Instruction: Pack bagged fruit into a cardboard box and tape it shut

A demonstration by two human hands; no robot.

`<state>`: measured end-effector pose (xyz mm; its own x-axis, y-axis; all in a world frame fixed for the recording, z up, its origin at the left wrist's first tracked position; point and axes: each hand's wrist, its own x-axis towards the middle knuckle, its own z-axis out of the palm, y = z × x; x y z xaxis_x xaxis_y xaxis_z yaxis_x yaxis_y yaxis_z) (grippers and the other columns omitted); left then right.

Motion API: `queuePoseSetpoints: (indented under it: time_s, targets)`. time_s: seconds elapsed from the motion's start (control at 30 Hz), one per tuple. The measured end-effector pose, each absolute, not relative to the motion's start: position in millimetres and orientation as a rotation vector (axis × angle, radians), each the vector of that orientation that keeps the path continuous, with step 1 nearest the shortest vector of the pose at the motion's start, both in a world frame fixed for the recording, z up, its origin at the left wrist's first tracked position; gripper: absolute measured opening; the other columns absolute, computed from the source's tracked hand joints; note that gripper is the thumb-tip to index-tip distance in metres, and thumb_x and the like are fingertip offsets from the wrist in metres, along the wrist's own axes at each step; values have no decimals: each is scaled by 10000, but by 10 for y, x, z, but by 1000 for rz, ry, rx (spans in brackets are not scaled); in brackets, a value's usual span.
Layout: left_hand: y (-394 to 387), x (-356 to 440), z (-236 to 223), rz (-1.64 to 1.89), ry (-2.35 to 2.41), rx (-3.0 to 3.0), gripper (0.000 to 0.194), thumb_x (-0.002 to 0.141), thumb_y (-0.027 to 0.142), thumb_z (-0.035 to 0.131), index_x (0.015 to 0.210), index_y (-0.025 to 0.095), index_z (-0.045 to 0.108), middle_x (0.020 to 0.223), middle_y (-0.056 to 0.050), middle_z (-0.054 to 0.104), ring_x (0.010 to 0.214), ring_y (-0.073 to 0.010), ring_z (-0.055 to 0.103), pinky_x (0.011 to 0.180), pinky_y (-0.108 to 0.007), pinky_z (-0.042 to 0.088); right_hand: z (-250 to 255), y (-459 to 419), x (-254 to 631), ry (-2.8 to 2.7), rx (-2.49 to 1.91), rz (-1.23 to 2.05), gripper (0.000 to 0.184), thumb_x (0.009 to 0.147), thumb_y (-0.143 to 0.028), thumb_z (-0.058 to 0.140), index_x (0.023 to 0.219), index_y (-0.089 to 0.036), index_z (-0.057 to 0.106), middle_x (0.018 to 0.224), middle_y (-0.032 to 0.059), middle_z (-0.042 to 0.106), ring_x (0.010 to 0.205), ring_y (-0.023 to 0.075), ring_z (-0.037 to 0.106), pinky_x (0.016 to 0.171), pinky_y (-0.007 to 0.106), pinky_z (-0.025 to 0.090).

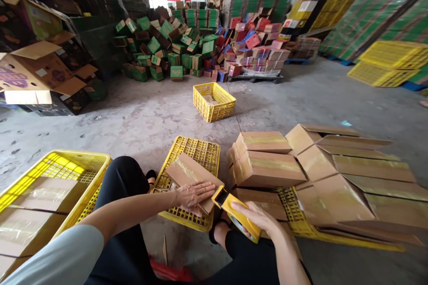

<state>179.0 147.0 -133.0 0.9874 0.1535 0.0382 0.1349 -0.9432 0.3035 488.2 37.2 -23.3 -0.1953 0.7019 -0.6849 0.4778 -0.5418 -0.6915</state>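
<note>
A closed cardboard box point(189, 170) with clear tape along its top lies at an angle on an upturned yellow plastic crate point(197, 146) between my knees. Flat on the box's near right part rests my left hand point(195, 195), fingers stretched out. My right hand point(256, 218) is wrapped round a yellow tape dispenser point(234, 207). The dispenser's front end is at the box's right end, close to my left fingertips; whether tape joins them I cannot tell. The underside of the box is hidden.
Taped cartons point(267, 167) and open-flapped cartons point(354, 196) sit on my right. To my left, a yellow crate point(100, 156) holds taped boxes point(36, 218). Another yellow crate point(214, 113) stands ahead, before a heap of green cartons point(175, 71). Large boxes point(43, 71) are stacked at left.
</note>
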Motion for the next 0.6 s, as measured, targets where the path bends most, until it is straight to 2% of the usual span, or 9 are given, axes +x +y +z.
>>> queuePoseSetpoints:
  time_s: [0.07, 0.17, 0.43, 0.6]
  targets:
    - [1356, 1864, -1362, 140, 276, 2817, 1105, 1009, 730, 483, 1714, 81, -67, 1776, -220, 77, 1664, -347, 92, 1352, -501, 163, -247, 339, 4892, -1362, -1868, 1825, 603, 913, -785, 566, 802, -197, 644, 511, 30, 670, 457, 182, 649, 470, 245, 502]
    - [1256, 1901, -1404, 163, 326, 2808, 1120, 1001, 753, 471, 1712, 108, -107, 1781, -206, 72, 1666, -347, 88, 1354, -512, 141, -249, 312, 4885, -1279, -1891, 1835, 578, 874, -776, 637, 816, -201, 635, 534, 31, 675, 473, 178, 647, 488, 248, 513]
    - [1268, 1885, -1351, 91, 372, 2779, 1122, 972, 762, 523, 1728, 128, -11, 1782, -196, 113, 1664, -347, 119, 1347, -497, 167, -304, 233, 4977, -1219, -1887, 1852, 601, 886, -801, 595, 773, -210, 611, 549, 29, 652, 490, 181, 625, 483, 264, 497]
    - [1255, 1887, -1359, 75, 382, 2767, 1093, 979, 755, 518, 1730, 129, 29, 1782, -189, 111, 1666, -339, 112, 1350, -500, 148, -410, 112, 5165, -1144, -1945, 1890, 595, 875, -817, 602, 919, -224, 602, 599, 24, 685, 538, 199, 663, 517, 275, 512]
